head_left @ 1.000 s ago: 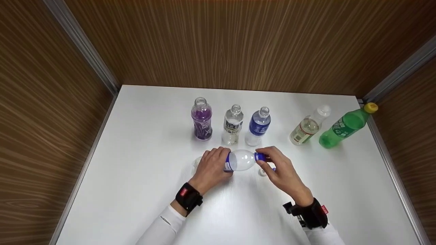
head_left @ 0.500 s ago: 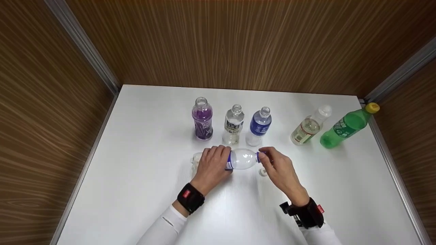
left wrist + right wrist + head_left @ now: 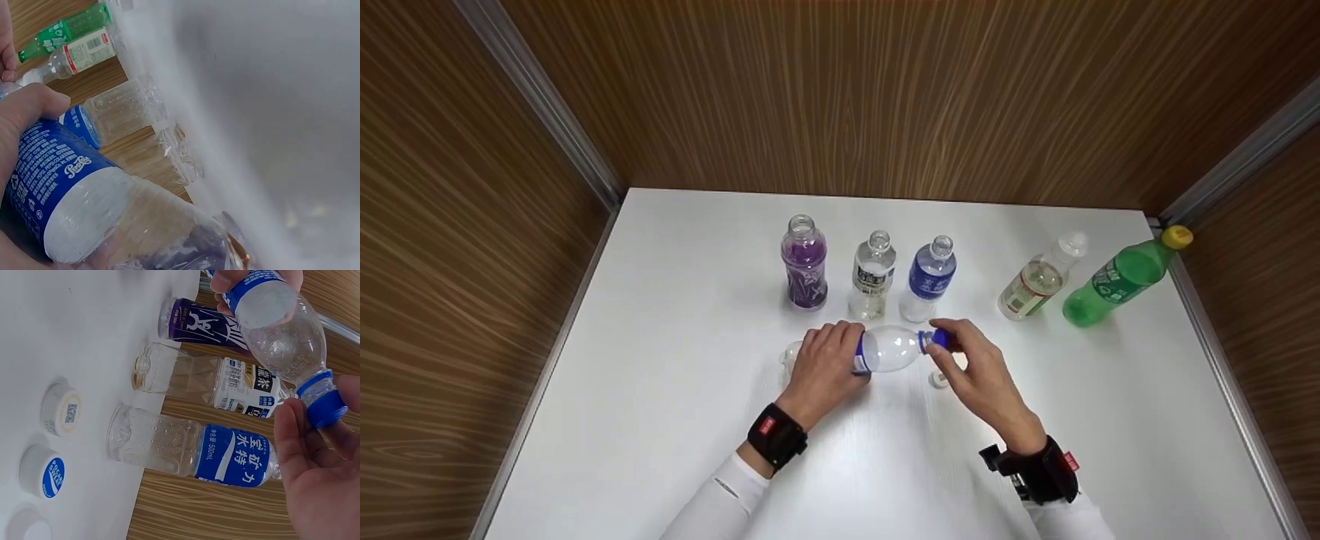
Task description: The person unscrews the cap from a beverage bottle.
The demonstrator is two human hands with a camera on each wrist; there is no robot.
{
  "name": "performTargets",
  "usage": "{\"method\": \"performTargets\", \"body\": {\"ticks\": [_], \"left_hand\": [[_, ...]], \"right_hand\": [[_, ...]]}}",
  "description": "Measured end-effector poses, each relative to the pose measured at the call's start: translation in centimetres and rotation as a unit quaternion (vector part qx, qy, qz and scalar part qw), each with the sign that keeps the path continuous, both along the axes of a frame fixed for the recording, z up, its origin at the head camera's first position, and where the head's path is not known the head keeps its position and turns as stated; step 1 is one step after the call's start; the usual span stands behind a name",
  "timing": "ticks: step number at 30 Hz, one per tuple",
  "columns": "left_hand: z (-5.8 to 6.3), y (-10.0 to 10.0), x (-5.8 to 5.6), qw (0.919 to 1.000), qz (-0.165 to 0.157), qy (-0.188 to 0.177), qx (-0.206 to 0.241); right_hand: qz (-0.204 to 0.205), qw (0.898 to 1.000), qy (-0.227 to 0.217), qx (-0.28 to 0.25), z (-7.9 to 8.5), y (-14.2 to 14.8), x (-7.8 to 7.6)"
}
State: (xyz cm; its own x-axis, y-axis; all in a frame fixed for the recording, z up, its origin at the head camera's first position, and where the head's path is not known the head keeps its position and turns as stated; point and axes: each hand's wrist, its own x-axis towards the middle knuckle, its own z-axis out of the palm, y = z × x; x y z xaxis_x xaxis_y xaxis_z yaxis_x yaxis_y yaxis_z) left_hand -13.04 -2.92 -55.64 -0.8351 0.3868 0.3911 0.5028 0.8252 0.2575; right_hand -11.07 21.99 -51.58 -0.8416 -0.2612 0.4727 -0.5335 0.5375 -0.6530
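A clear plastic bottle point(image 3: 897, 349) with a blue label lies sideways in my left hand point(image 3: 826, 367), whose fingers wrap round the label. "Pepsi" lettering shows on that label point(image 3: 62, 163) in the left wrist view. My right hand point(image 3: 984, 379) pinches the blue screw cap point(image 3: 326, 408) at the bottle's mouth between thumb and fingers. In the right wrist view, clear neck shows between the cap and the blue ring point(image 3: 315, 381) below it. Much of the bottle's lower body is hidden by my left hand in the head view.
Behind my hands stand uncapped bottles: purple point(image 3: 805, 266), clear with a white label point(image 3: 873, 277) and blue-labelled point(image 3: 930, 279). To the right stand a capped pale-labelled bottle point(image 3: 1039, 281) and a green bottle point(image 3: 1125, 277) with a yellow cap. Three white caps, one blue-topped point(image 3: 42, 471), lie on the table.
My right fingers have shifted round the blue cap, which was mostly covered half a second ago and shows again. Clear neck now shows beside the cap. My left hand's hold is unchanged.
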Motion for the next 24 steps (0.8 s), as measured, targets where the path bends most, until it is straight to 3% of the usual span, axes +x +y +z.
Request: {"method": "performTargets", "body": {"ticks": [8,17,24], "left_hand": [[-0.3,-0.8,-0.1,0.9993,0.009,-0.012,0.035],[-0.1,-1.5,-0.3,0.9958,0.031,-0.01,0.085],[-0.4,-1.6,-0.2,0.9924,0.036,0.004,0.118]], "right_hand": [[-0.016,1.0,-0.014,0.019,-0.8,0.6,0.0],[-0.012,0.993,-0.001,0.115,-2.9,0.7,0.1],[-0.005,0.987,-0.029,0.159,-4.1,0.3,0.3]]}}
